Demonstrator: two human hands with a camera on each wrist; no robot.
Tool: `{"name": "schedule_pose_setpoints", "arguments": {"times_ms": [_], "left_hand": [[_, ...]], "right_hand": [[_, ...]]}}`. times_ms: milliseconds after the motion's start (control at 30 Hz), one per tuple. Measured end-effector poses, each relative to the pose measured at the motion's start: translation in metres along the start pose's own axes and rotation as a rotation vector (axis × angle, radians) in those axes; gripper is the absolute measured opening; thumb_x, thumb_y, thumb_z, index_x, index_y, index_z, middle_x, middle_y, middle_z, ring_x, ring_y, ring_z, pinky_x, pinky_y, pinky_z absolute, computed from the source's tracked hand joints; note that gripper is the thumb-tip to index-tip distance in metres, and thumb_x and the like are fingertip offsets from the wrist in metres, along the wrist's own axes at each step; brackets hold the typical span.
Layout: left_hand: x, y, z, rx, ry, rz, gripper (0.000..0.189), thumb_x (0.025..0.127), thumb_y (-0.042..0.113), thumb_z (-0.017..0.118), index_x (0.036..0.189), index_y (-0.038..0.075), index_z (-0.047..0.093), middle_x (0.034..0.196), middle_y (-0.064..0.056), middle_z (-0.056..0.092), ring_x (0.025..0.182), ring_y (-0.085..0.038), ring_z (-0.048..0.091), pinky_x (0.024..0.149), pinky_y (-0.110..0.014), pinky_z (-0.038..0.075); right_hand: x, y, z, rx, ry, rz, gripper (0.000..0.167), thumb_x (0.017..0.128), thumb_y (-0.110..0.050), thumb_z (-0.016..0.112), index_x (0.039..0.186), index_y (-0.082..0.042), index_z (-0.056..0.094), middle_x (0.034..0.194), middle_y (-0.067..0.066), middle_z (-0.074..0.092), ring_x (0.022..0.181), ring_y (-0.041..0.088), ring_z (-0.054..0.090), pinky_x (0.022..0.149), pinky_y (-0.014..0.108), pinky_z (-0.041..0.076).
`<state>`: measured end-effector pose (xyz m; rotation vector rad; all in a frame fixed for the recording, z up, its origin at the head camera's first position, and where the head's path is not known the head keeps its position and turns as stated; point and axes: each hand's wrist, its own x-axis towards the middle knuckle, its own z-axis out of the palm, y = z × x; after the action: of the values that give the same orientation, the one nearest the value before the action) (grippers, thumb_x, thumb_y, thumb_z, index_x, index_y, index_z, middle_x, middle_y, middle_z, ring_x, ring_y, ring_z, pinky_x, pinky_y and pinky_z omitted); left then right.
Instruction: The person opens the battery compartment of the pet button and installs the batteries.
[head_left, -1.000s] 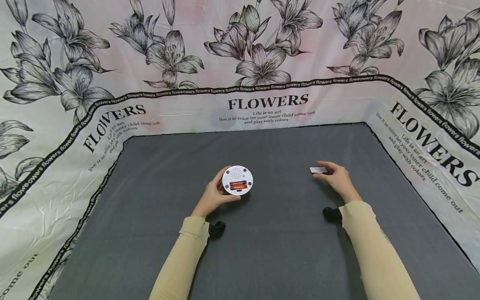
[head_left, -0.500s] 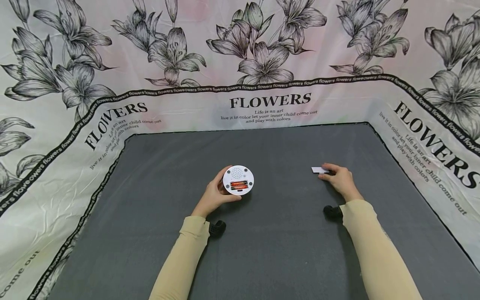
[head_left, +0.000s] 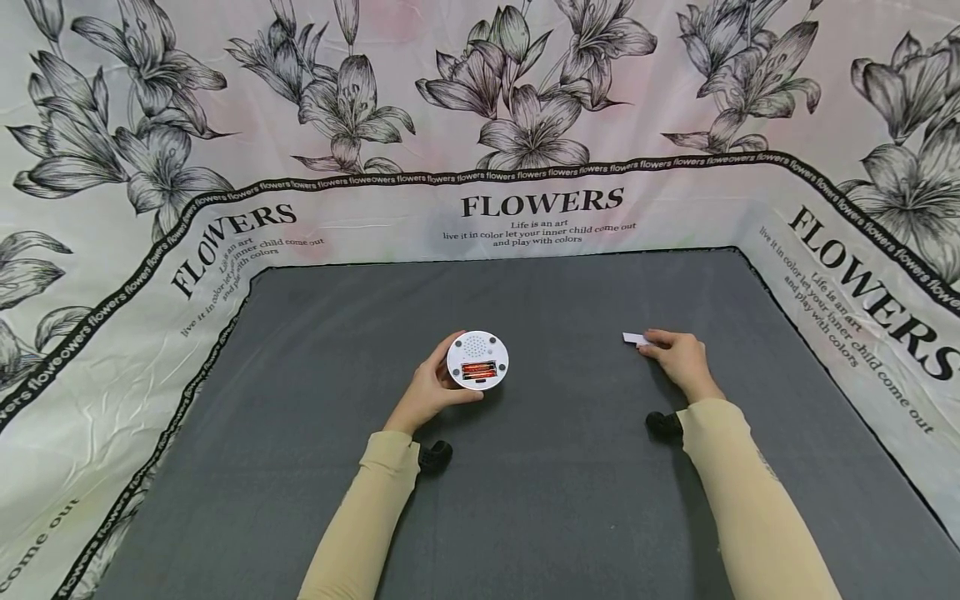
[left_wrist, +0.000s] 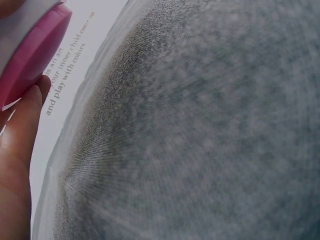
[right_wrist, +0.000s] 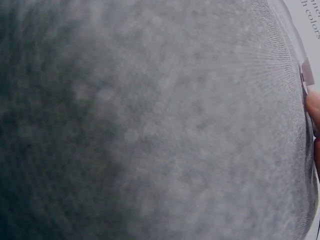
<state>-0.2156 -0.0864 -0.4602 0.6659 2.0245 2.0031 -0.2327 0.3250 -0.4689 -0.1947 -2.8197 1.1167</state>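
In the head view my left hand (head_left: 422,398) grips a round white battery-powered device (head_left: 472,346) by its edge, thumb below and fingers round the far side. Its underside faces the camera, with speaker holes, small dark feet and an uncovered compartment holding red-orange batteries (head_left: 479,370). The left wrist view shows a pink part (left_wrist: 40,52) on its other side, with fingertips against it. Off to the right, my right hand (head_left: 681,363) pinches a small flat white cover (head_left: 632,338) between thumb and fingers, partly hidden by them. Only fingertips (right_wrist: 314,104) appear at the right wrist view's edge.
A dark grey cloth (head_left: 540,483) covers the table beneath both hands. Around it runs a white floral-printed border (head_left: 375,225) that rises at the back. Black wrist bands (head_left: 435,458) stick out below the sleeves.
The white cover has turned and tilted within my right hand, whose fingers have shifted slightly on it. My left hand and the round device stay almost where they were.
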Motion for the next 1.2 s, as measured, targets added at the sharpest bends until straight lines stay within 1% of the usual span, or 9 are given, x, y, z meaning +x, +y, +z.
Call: {"name": "schedule_pose_setpoints", "arguments": {"times_ms": [167, 233, 333, 467, 600, 700, 867, 1000, 1200], "left_hand": [[0.0, 0.0, 0.0, 0.011, 0.005, 0.008, 0.096, 0.069, -0.004, 0.079, 0.146, 0.018, 0.027, 0.137, -0.009, 0.039, 0.115, -0.024, 0.05, 0.085, -0.035, 0.048], [0.0, 0.0, -0.001, 0.015, 0.008, 0.009, 0.096, 0.069, -0.004, 0.079, 0.146, 0.018, 0.027, 0.137, -0.009, 0.039, 0.115, -0.024, 0.05, 0.085, -0.035, 0.048], [0.0, 0.001, -0.001, 0.017, 0.009, 0.009, 0.096, 0.069, -0.003, 0.079, 0.146, 0.018, 0.027, 0.137, -0.009, 0.039, 0.114, -0.024, 0.05, 0.085, -0.035, 0.048], [0.0, 0.001, -0.001, 0.021, 0.017, 0.013, 0.095, 0.069, -0.004, 0.079, 0.146, 0.017, 0.027, 0.136, -0.009, 0.039, 0.114, -0.024, 0.05, 0.085, -0.036, 0.048], [0.001, -0.003, -0.002, 0.027, 0.034, 0.021, 0.095, 0.069, -0.003, 0.08, 0.146, 0.018, 0.028, 0.136, -0.009, 0.039, 0.115, -0.023, 0.049, 0.084, -0.034, 0.048], [0.005, -0.012, -0.004, 0.032, 0.045, 0.023, 0.096, 0.068, 0.0, 0.081, 0.145, 0.023, 0.03, 0.136, -0.006, 0.04, 0.114, -0.022, 0.05, 0.084, -0.032, 0.049], [0.012, -0.025, -0.005, 0.055, 0.048, 0.047, 0.096, 0.068, 0.005, 0.082, 0.146, 0.023, 0.029, 0.136, -0.004, 0.041, 0.114, -0.02, 0.051, 0.083, -0.033, 0.049], [0.012, -0.027, -0.007, 0.062, 0.043, 0.073, 0.096, 0.069, 0.006, 0.082, 0.147, 0.017, 0.027, 0.135, -0.004, 0.042, 0.113, -0.02, 0.051, 0.082, -0.034, 0.049], [0.013, -0.027, -0.007, 0.075, 0.036, 0.08, 0.095, 0.071, 0.006, 0.081, 0.147, 0.016, 0.026, 0.137, -0.005, 0.04, 0.114, -0.021, 0.05, 0.082, -0.032, 0.049]], "right_hand": [[-0.002, -0.006, 0.002, 0.041, 0.024, -0.009, 0.038, 0.09, -0.024, 0.064, 0.119, 0.0, 0.062, 0.126, 0.017, 0.053, 0.122, 0.039, 0.04, 0.096, 0.053, 0.032], [-0.002, -0.013, 0.005, 0.046, 0.042, -0.054, 0.038, 0.089, -0.025, 0.064, 0.118, 0.0, 0.063, 0.125, 0.016, 0.055, 0.12, 0.037, 0.043, 0.095, 0.051, 0.034], [-0.003, -0.03, 0.013, 0.068, 0.079, -0.162, 0.035, 0.087, -0.023, 0.066, 0.115, 0.0, 0.066, 0.122, 0.014, 0.058, 0.115, 0.034, 0.05, 0.089, 0.047, 0.042], [-0.009, -0.062, 0.029, 0.131, 0.116, -0.349, 0.03, 0.084, -0.017, 0.07, 0.109, -0.002, 0.069, 0.116, 0.011, 0.062, 0.107, 0.028, 0.057, 0.08, 0.04, 0.048], [-0.022, -0.094, 0.051, 0.192, 0.106, -0.523, 0.027, 0.079, -0.01, 0.074, 0.105, -0.003, 0.071, 0.113, 0.008, 0.064, 0.104, 0.024, 0.058, 0.08, 0.037, 0.049], [-0.032, -0.115, 0.065, 0.228, 0.079, -0.609, 0.027, 0.076, -0.007, 0.076, 0.103, -0.003, 0.072, 0.112, 0.007, 0.065, 0.104, 0.022, 0.058, 0.082, 0.038, 0.048], [-0.044, -0.14, 0.083, 0.228, 0.067, -0.695, 0.028, 0.075, -0.005, 0.077, 0.102, -0.003, 0.072, 0.11, 0.007, 0.065, 0.102, 0.021, 0.058, 0.081, 0.04, 0.049], [-0.052, -0.15, 0.095, 0.218, 0.084, -0.745, 0.027, 0.075, -0.004, 0.077, 0.101, -0.001, 0.072, 0.109, 0.01, 0.065, 0.101, 0.022, 0.057, 0.079, 0.039, 0.05], [-0.063, -0.159, 0.112, 0.19, 0.13, -0.818, 0.026, 0.075, -0.004, 0.077, 0.1, 0.001, 0.072, 0.106, 0.013, 0.066, 0.099, 0.024, 0.057, 0.078, 0.039, 0.05]]}}
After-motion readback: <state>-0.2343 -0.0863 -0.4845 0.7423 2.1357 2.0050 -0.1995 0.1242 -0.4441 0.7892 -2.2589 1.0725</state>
